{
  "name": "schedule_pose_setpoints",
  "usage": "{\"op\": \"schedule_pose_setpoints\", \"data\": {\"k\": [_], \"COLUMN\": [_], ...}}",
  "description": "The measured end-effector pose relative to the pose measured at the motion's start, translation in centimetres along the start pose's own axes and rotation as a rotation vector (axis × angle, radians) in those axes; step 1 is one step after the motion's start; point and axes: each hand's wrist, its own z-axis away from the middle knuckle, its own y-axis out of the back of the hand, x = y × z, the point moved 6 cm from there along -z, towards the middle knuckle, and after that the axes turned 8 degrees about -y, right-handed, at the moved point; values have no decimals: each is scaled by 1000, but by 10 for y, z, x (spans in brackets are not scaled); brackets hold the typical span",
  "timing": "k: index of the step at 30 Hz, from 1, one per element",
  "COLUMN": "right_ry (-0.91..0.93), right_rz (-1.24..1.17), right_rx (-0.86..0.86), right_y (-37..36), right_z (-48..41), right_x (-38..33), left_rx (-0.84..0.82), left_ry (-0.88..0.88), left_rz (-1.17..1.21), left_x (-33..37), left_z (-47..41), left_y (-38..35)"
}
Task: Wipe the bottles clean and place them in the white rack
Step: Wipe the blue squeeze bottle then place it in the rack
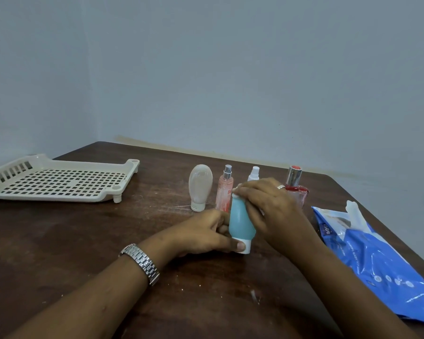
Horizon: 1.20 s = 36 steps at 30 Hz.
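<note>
The blue bottle (pixel 241 222) stands on its white cap near the middle of the surface (pixel 83 241), between your two hands. Your left hand (pixel 201 234) holds it low down, with the fingers curled round the bottom part and the thumb pressed on the cap. Your right hand (pixel 267 206) lies over the top and right side, with its fingers bent round the top of the bottle. A small bit of white shows at those fingertips. You cannot tell if it is a wipe.

Just behind your hands, four more bottles stand in a row: a beige bottle (pixel 200 185) on its cap, a pink spray bottle (pixel 224 189), a white spray bottle (pixel 254 172) and a red bottle (pixel 295 184) with a silver top. The white rack (pixel 56 179) sits at the far left, well apart from them. A blue pack (pixel 377 255) lies at the right, with a white wipe (pixel 353 212) sticking up out of it.

The surface is dark brown wood with pale scratches and smudges. It fits into a corner of the room. The wall (pixel 206 69) is plain pale blue-grey.

Your right hand hides most of the white spray bottle and part of the red one. The blue bottle covers the pink bottle's red letters. The rack's left end and the pack's right end are cut off. The print on the pack is too small to read.
</note>
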Motion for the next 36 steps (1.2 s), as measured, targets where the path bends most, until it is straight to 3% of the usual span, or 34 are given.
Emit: {"op": "schedule_pose_setpoints", "data": {"k": [6, 10, 13, 18, 25, 28, 31, 36], "right_ry": [23, -103, -178, -121, -37, 84, 181, 114], "right_rz": [-38, -196, -174, 27, 93, 150, 268, 283], "right_rx": [-114, 65, 148, 35, 7, -9, -136, -232], "right_y": [1, 17, 18, 1, 0, -1, -17, -27], "right_z": [5, 1, -1, -6, -7, -5, 2, 8], "right_x": [-7, 8, 17, 6, -8, -21, -33, -37], "left_rx": [-10, -10, -12, 20, 47, 37, 85, 136], "left_ry": [12, -1, 10, -7, 0, -34, -39, -12], "left_rz": [1, -4, -16, -64, -95, -119, -122, -132], "left_x": [1, 0, -1, 2, 4, 7, 5, -1], "left_z": [0, -1, -1, -1, -1, 0, 0, 1], "left_y": [0, 0, -1, 0, 0, -1, 3, 6]}}
